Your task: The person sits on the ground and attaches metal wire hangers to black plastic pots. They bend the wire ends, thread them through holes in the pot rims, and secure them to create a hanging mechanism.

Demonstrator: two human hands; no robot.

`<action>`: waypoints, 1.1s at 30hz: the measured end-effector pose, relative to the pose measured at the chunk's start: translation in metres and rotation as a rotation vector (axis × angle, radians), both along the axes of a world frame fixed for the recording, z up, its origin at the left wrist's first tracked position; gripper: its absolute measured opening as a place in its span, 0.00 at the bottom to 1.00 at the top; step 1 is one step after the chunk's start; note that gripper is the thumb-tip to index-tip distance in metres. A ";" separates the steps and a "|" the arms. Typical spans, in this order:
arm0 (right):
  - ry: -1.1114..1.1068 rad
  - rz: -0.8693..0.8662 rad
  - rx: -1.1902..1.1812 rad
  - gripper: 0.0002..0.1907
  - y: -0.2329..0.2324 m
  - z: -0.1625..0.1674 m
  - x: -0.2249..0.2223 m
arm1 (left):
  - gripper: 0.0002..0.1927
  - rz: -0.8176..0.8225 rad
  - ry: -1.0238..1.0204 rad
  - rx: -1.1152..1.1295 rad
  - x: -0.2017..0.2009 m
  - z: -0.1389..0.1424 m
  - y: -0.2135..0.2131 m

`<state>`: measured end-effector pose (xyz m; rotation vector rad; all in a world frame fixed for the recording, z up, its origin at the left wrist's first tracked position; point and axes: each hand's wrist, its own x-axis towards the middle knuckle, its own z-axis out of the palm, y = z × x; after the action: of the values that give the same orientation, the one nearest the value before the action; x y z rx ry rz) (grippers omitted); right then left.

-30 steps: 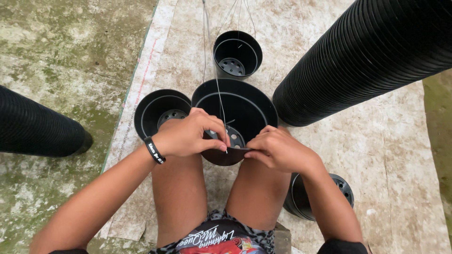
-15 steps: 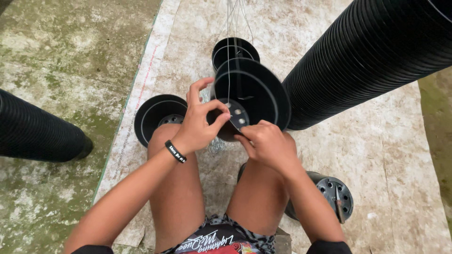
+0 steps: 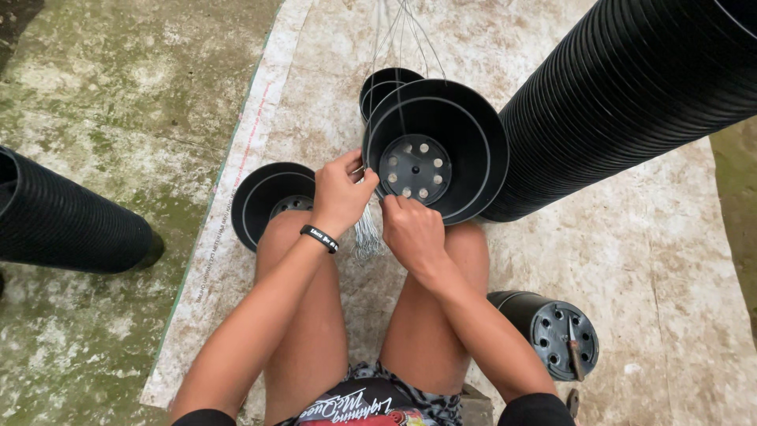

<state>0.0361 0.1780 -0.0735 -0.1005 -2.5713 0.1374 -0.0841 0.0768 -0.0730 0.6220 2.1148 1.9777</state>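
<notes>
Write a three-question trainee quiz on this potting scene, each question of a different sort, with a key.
1. True or false: the large black pot both hands grip is tipped so its holed base faces the camera.
2. Which wrist wears the black wristband? A) the left B) the right C) neither
3. Fill in: thin metal ____ rise from the held pot's rim to the top of the picture.

Key:
1. True. The left hand and right hand meet at the pot's near rim, and its inside base shows.
2. A.
3. Wires. A bundle of them also hangs between the hands, and a long stack of black pots lies to the right.
</notes>
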 end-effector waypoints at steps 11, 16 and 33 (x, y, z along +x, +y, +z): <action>-0.051 0.030 0.081 0.03 0.002 -0.012 -0.012 | 0.18 0.138 0.260 -0.278 -0.001 -0.006 0.005; -0.070 0.141 -0.123 0.05 0.019 0.019 0.000 | 0.24 0.005 0.380 -0.183 -0.003 -0.002 -0.019; -0.083 0.882 -1.014 0.17 0.085 0.091 0.117 | 0.26 -0.710 -0.108 0.442 -0.026 0.006 -0.065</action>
<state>0.1532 0.2625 0.0178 0.6619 -2.1670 1.7372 -0.1101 0.0122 -0.0666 1.1141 1.1380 1.9592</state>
